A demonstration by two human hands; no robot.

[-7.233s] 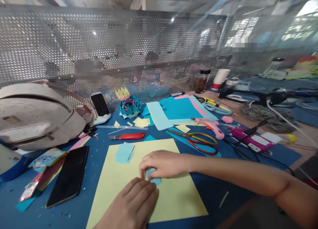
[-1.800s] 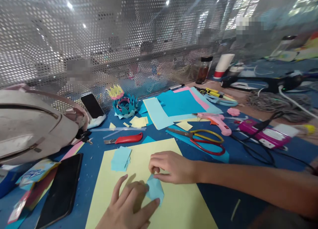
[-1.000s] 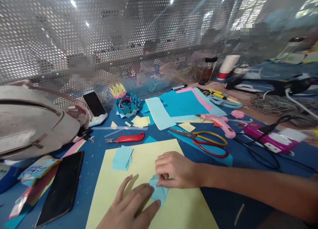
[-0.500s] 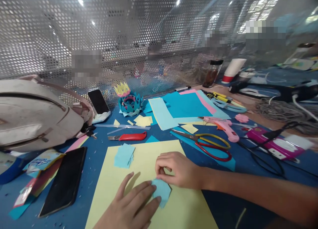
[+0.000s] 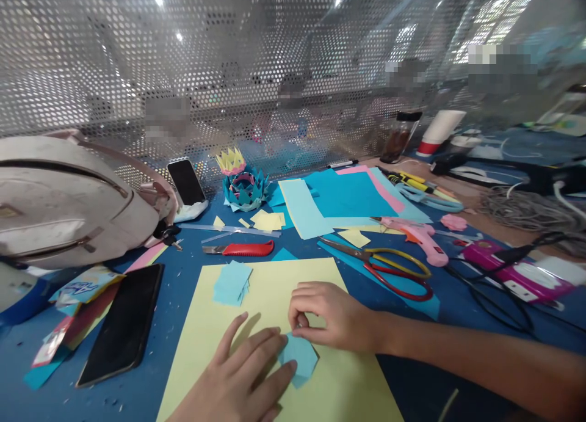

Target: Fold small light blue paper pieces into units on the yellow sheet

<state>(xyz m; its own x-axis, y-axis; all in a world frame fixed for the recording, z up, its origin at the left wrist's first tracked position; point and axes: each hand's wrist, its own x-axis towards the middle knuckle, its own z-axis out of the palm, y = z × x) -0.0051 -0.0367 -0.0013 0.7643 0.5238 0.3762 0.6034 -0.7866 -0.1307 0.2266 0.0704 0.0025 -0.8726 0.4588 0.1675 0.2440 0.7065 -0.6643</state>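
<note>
A small light blue paper piece (image 5: 300, 362) with folded corners lies on a large pale yellow sheet (image 5: 210, 361). My left hand (image 5: 242, 373) is spread over the sheet, with fingertips resting on the piece's left side. Curled at the piece's upper edge, my right hand (image 5: 327, 318) has thumb and forefinger pinched on its top corner. The pinched bit is mostly hidden by the fingers. A loose stack of light blue paper squares (image 5: 232, 283) sits near the sheet's upper left.
Beyond the sheet are a red utility knife (image 5: 247, 249), scissors (image 5: 379, 260) and a pink glue gun (image 5: 421, 236). A dark phone (image 5: 121, 324) and backpack (image 5: 68, 208) are at left. Blue paper sheets (image 5: 348, 193) and a folded-paper lotus (image 5: 246, 189) stand farther back. A purple power strip (image 5: 517, 272) lies right.
The view has shifted slightly, so the scene appears a little farther right. Both hands stay at the small blue piece, with the right thumb and forefinger still at its top corner.
</note>
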